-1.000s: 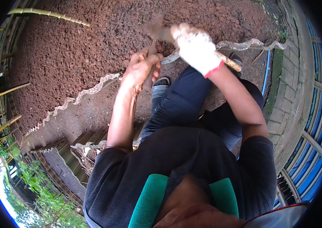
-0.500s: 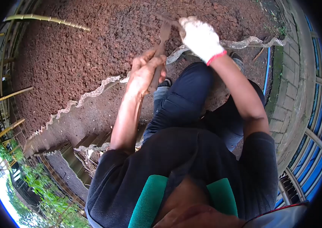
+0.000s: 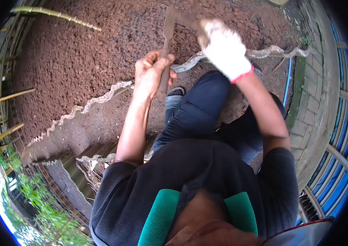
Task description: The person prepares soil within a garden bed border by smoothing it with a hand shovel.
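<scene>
My bare left hand [image 3: 148, 74] is closed around the handle of a mud-brown hand tool [image 3: 169, 24] with a narrow flat blade, held upright over the soil. The handle's lower end sticks out below my fingers. My right hand [image 3: 226, 49], in a white knit glove with a red cuff, is closed on a second brown tool [image 3: 189, 20], smeared by motion. Its kind I cannot tell. The second tool points left, its tip close to the flat blade. Both hands are above the dark, crumbly soil bed [image 3: 100, 53].
A wavy edging sheet [image 3: 100, 98] borders the soil in front of my knees. Bamboo poles [image 3: 55, 14] stand at the left. A blue hose [image 3: 289, 78] lies beside a brick kerb [image 3: 311, 98] at the right, with blue and grey fencing [image 3: 338, 164] beyond.
My left hand has turned the flat-bladed tool more upright and shifted slightly left. My gloved right hand has moved a little down and right with its tool.
</scene>
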### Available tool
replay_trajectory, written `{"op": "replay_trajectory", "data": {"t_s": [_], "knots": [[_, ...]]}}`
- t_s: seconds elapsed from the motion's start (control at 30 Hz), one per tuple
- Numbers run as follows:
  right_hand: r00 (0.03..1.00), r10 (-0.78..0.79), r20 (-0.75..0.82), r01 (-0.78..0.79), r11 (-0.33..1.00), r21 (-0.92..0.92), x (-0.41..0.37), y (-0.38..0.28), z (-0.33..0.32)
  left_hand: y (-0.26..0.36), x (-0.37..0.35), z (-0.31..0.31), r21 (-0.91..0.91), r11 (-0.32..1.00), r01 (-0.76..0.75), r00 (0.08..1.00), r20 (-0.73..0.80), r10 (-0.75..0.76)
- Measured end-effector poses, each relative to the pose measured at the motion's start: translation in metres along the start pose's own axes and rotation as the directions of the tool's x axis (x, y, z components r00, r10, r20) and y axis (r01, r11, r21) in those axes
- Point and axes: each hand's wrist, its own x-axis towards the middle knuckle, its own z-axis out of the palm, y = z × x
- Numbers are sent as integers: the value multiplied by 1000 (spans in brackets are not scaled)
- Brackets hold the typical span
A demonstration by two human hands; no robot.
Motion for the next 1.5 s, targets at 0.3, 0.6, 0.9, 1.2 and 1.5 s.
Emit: {"op": "replay_trajectory", "data": {"t_s": [0.3,0.6,0.9,1.2,1.5], "knots": [[985,141,-96,-144,989,-25,9,36,-2,-9,-5,-3,56,991,-123,990,-63,126],[994,-23,106,60,928,-369,-1,14,8,-26,1,5,689,650,-321,882,-32,470],[999,52,12,-53,962,267,-9,-13,-5,-30,20,7,589,780,-213,933,-115,341],[927,79,367,-208,923,325,-6,-20,-17,-41,35,21,524,810,-264,931,-81,356],[986,-150,71,128,958,256,-20,-21,3,-18,33,2,-239,963,-125,987,65,144]]}}
